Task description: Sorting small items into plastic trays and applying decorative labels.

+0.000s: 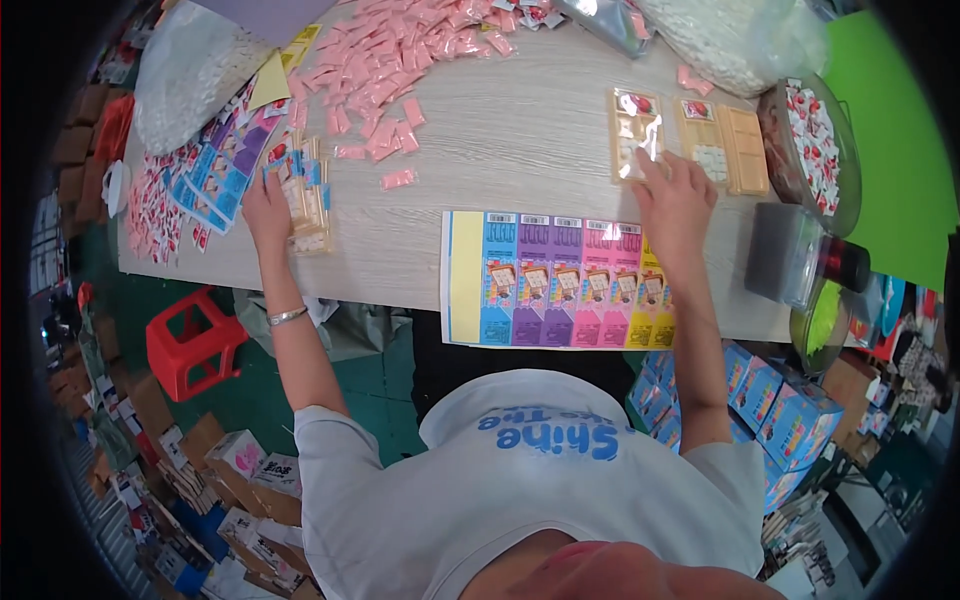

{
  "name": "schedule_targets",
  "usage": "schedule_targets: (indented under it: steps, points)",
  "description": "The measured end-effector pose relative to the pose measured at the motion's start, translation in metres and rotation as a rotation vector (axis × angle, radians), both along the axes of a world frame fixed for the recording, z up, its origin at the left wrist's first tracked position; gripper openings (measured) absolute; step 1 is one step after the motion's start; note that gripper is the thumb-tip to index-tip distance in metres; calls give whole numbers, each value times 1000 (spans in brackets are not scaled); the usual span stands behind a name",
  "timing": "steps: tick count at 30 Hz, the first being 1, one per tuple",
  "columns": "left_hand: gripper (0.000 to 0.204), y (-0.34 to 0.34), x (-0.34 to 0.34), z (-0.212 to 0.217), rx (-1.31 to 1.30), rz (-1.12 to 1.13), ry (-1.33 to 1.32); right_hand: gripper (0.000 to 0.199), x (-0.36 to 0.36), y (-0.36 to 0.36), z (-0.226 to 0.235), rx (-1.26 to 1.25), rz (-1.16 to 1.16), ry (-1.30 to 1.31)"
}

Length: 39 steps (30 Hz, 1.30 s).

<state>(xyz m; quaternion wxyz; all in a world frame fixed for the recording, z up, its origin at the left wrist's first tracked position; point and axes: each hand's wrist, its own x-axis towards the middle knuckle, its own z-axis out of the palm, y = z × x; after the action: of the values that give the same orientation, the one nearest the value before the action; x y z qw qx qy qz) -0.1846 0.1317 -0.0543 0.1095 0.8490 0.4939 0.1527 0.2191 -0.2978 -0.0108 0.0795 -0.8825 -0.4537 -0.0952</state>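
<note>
On the left of the table, my left hand point(265, 212) closes on the near-left side of a stack of packed plastic trays point(312, 205) with blue-edged cards. My right hand point(680, 195) reaches in at the right. Its thumb and fingers are bent over the near end of a clear plastic tray point(627, 110), which holds white pieces and a small packet with a red picture. Part of that tray is hidden by the fingers. Beside it lie a similar tray point(711, 163) with white pieces and an orange-tan compartment tray point(746, 150).
Printed card sheets point(560, 280) lie at the near edge. Pink sachets point(385, 75) are heaped at the back. A round bowl point(848, 150) holds small packets at the right, near a grey container point(780, 255). Blue cards point(215, 185) lie left; a red stool point(190, 340) stands below.
</note>
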Motion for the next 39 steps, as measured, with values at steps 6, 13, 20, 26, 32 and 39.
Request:
schedule_targets:
  steps: [6,13,20,26,32,39]
  points:
    - [39,-114,114,51,412,-239,-308,43,-22,41,6,52,59,-24]
    - [52,-243,150,42,-121,-602,-137,39,-91,50,-2,193,532,457]
    - [25,-245,149,20,-155,-567,-238,33,-99,54,-32,268,479,431]
    - [12,-249,152,16,-114,-506,-235,27,-105,56,-29,411,626,188]
    - [17,-251,163,12,57,-552,-176,13,-94,59,-21,413,670,161]
    - [26,-258,162,12,124,-511,-73,10,-57,-36,134,-19,1197,1444]
